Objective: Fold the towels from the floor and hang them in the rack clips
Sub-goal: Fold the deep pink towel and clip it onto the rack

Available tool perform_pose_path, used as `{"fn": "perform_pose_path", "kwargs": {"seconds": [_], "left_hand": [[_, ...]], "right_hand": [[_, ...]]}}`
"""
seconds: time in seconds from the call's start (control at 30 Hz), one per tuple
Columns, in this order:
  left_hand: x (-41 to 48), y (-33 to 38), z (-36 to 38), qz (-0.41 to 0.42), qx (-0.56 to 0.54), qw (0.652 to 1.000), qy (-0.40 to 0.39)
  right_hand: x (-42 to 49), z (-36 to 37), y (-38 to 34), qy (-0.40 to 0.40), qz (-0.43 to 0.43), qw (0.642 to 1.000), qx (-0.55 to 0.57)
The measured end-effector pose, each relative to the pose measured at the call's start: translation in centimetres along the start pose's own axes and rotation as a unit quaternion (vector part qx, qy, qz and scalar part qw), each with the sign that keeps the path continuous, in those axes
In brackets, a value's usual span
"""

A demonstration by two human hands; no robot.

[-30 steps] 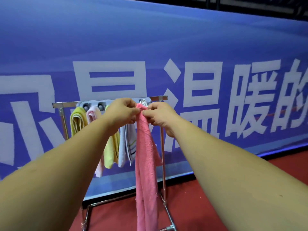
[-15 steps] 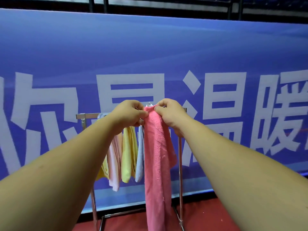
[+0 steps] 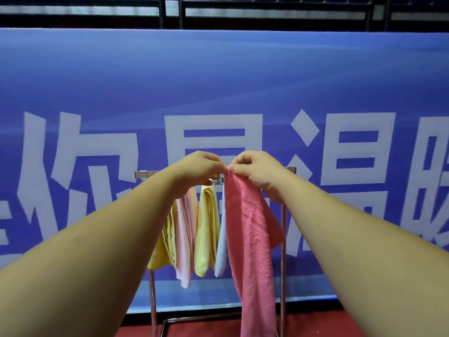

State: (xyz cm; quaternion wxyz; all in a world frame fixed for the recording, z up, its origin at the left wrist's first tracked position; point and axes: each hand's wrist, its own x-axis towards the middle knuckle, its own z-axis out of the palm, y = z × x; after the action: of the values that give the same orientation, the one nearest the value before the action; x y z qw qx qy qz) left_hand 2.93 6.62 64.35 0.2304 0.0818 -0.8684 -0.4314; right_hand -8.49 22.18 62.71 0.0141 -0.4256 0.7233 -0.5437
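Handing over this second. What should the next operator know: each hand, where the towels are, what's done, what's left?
Left hand: fingers curled at the clip beside the towel's top. What it pinches is unclear.
Right hand: pinches the pink towel by its top corner at the rack bar.
Done: end yellow towel, pale pink towel, second yellow towel and light blue towel hang from the bar.
Left: seat the pink towel in the clip. No floor towels are in view.

Small grey clip [image 3: 219, 182] on the chrome metal rack [image 3: 152, 300] mostly behind my left hand [image 3: 196, 170], perhaps touching the pink terry towel [image 3: 250, 227], towel's top corner lost inside the pinch of my right hand [image 3: 255, 171], its lower end and rack feet cut by the bottom edge.
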Motion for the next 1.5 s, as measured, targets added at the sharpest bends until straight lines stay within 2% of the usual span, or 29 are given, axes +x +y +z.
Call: {"fn": "perform_pose_path", "kwargs": {"seconds": [0.2, 0.3, 0.4, 0.5, 0.67, 0.83, 0.9, 1.03, 1.1, 1.17, 1.27, 1.4, 1.5], "left_hand": [[-0.2, -0.8, -0.9, -0.053, -0.109, 0.987, -0.104], [-0.4, -0.8, -0.8, -0.052, -0.151, 0.98, -0.117], [-0.4, -1.1, -0.8, -0.052, -0.156, 0.978, -0.129], [-0.8, -0.8, -0.3, -0.069, -0.109, 0.98, -0.154], [-0.8, -0.7, 0.4, -0.07, -0.06, 0.985, -0.144], [-0.8, -1.8, -0.3, -0.097, -0.06, 0.983, -0.142], [-0.9, -2.3, -0.7, -0.089, -0.074, 0.987, -0.109], [-0.9, -2.7, -1.2, -0.033, -0.155, 0.987, 0.022], [-0.8, -2.5, -1.0, -0.011, -0.159, 0.986, 0.041], [-0.7, -2.1, -0.5, -0.002, -0.133, 0.991, 0.032], [-0.6, -1.7, -0.1, 0.003, -0.085, 0.996, -0.003], [-0.2, -1.4, 0.1, 0.006, -0.059, 0.998, -0.023], [-0.2, -1.3, -0.1, 0.004, -0.04, 0.998, -0.04]], "right_hand": [[0.2, -1.1, 0.2, -0.048, 0.001, 0.999, 0.007], [0.0, -1.6, 0.5, -0.06, 0.011, 0.998, 0.028], [-0.3, -1.9, 0.6, -0.066, 0.017, 0.997, 0.042], [-0.5, -2.0, 0.7, -0.067, 0.022, 0.995, 0.064], [-0.7, -2.2, 0.8, -0.057, 0.027, 0.996, 0.069], [-0.6, -2.7, 1.1, 0.0, 0.027, 0.997, 0.069], [-0.6, -3.0, 1.5, 0.017, 0.031, 0.996, 0.083], [-0.9, -2.8, 2.7, 0.036, 0.053, 0.995, 0.077], [-1.0, -2.2, 3.4, 0.028, 0.077, 0.996, 0.041], [-1.1, -1.5, 3.8, -0.005, 0.103, 0.994, 0.028], [-1.2, -0.7, 3.6, -0.056, 0.111, 0.988, 0.089], [-1.1, 0.5, 3.2, -0.102, 0.081, 0.984, 0.123], [-0.8, 1.6, 3.1, -0.095, 0.052, 0.987, 0.118]]}}
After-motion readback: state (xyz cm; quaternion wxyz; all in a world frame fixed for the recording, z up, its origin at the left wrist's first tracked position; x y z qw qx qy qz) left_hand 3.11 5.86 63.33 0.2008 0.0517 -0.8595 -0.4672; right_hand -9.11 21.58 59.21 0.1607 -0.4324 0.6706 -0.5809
